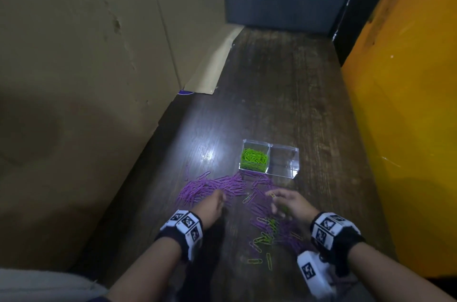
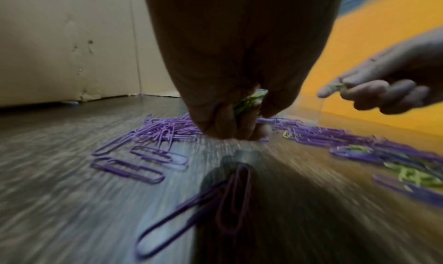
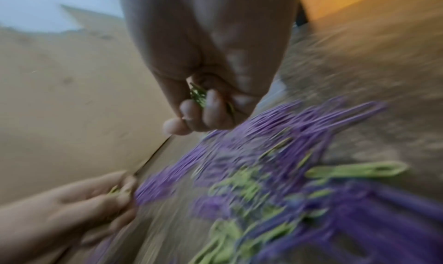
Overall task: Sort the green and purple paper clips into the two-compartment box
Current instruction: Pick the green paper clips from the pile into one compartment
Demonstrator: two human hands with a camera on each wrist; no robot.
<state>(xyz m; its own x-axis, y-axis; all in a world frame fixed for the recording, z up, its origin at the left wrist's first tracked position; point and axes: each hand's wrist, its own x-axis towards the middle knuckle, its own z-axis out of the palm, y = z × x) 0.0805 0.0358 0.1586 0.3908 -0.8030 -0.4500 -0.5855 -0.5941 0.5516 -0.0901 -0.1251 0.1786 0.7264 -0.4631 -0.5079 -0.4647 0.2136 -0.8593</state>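
Head view: box holds green clips in its left compartment, right one bare; purple clips and a few greens lie on the worktop. Left hand and right hand each curl round greens, so purple sorting is judged not started

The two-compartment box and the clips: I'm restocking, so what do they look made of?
The box looks like clear glossy plastic, perhaps acrylic: the table shows through its walls. The purple clips look like wire in smooth coloured coating, bent in loops; the metal beneath is a guess.
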